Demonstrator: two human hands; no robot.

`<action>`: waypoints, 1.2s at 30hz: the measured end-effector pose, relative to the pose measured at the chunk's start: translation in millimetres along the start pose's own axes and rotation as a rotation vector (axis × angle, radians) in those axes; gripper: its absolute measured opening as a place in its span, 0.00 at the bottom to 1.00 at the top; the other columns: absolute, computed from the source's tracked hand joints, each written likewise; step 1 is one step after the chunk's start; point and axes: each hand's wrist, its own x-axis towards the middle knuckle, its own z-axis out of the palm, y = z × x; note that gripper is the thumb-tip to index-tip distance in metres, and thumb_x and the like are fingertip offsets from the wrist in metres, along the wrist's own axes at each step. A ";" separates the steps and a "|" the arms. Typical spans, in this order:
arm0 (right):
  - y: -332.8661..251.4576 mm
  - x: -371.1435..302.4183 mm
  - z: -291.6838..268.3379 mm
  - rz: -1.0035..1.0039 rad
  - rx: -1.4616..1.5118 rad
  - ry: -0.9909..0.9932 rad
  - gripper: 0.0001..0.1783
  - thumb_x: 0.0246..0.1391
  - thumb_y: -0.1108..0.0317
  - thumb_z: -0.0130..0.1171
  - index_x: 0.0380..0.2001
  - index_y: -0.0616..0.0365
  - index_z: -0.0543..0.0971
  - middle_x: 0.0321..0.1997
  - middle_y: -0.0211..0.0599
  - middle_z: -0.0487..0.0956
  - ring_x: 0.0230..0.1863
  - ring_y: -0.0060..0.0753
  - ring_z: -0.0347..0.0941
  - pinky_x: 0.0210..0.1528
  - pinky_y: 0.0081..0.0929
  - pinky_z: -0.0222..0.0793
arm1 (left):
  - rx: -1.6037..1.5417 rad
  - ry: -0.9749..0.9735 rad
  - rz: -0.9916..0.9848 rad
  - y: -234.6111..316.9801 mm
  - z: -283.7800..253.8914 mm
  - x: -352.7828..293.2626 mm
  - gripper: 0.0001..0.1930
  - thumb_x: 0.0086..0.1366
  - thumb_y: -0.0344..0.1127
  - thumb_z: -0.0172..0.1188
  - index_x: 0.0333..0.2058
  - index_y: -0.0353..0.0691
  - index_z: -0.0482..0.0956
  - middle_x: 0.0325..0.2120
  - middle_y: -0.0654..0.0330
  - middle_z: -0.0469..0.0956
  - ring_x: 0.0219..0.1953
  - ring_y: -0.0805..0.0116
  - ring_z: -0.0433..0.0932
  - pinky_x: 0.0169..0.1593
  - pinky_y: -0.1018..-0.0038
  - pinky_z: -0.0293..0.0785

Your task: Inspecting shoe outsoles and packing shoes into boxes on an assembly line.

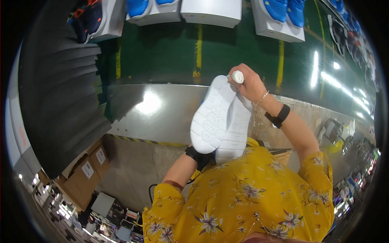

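Two shoes are held up in front of my chest with their white soles towards me. The left sole (208, 121) overlaps the right sole (236, 135). At the toe end my right hand (250, 83) is closed round a small white roll (238, 77), whose round end shows. I cannot make out what the roll is made of. My right hand is close against the shoe tips. My left forearm (178, 170), with a black band (199, 157) at the wrist, runs up behind the heel end. The shoes hide my left hand and its fingers.
Beyond a metal ledge (142, 105) lies a green surface (162, 56) with yellow lines. White boxes (210, 14) stand along its far side, some with blue shoes (276, 9) on them. A dark corrugated sheet (56, 93) is at left, above brown cartons (83, 174).
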 end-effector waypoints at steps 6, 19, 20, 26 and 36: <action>14.4 -66.8 -2.2 0.428 0.174 0.194 0.12 0.55 0.65 0.68 0.40 0.53 0.78 0.40 0.40 0.79 0.38 0.45 0.78 0.42 0.34 0.76 | 0.939 0.082 0.148 8.1 20.5 8.1 0.27 0.73 0.37 0.45 0.68 0.38 0.60 0.66 0.51 0.63 0.69 0.58 0.59 0.72 0.66 0.51; 21.9 -123.4 9.3 -0.019 0.291 0.111 0.14 0.47 0.72 0.72 0.37 0.51 0.80 0.41 0.37 0.80 0.43 0.40 0.77 0.47 0.33 0.75 | 0.874 -0.011 0.067 -8.2 34.5 19.1 0.29 0.70 0.39 0.49 0.67 0.38 0.61 0.64 0.51 0.64 0.66 0.57 0.62 0.69 0.66 0.54; 23.1 -108.7 13.0 0.067 0.297 0.208 0.14 0.47 0.72 0.72 0.37 0.51 0.80 0.40 0.37 0.80 0.43 0.40 0.77 0.46 0.33 0.75 | 0.871 -0.007 0.069 -3.2 38.1 39.9 0.29 0.70 0.39 0.49 0.67 0.38 0.61 0.64 0.51 0.65 0.66 0.57 0.62 0.69 0.66 0.55; 6.2 -156.4 9.5 -0.080 0.370 0.117 0.13 0.46 0.73 0.73 0.36 0.52 0.80 0.40 0.37 0.80 0.43 0.42 0.77 0.47 0.35 0.75 | 0.846 0.010 0.069 -3.1 27.7 1.0 0.29 0.69 0.40 0.51 0.67 0.38 0.61 0.64 0.51 0.65 0.65 0.57 0.63 0.68 0.65 0.56; 31.2 -87.3 14.2 0.269 0.224 0.290 0.12 0.49 0.71 0.70 0.38 0.53 0.79 0.39 0.38 0.78 0.42 0.41 0.78 0.44 0.33 0.76 | 0.790 0.042 0.067 -8.3 42.9 40.7 0.31 0.67 0.42 0.54 0.66 0.38 0.62 0.63 0.51 0.66 0.63 0.57 0.65 0.66 0.65 0.59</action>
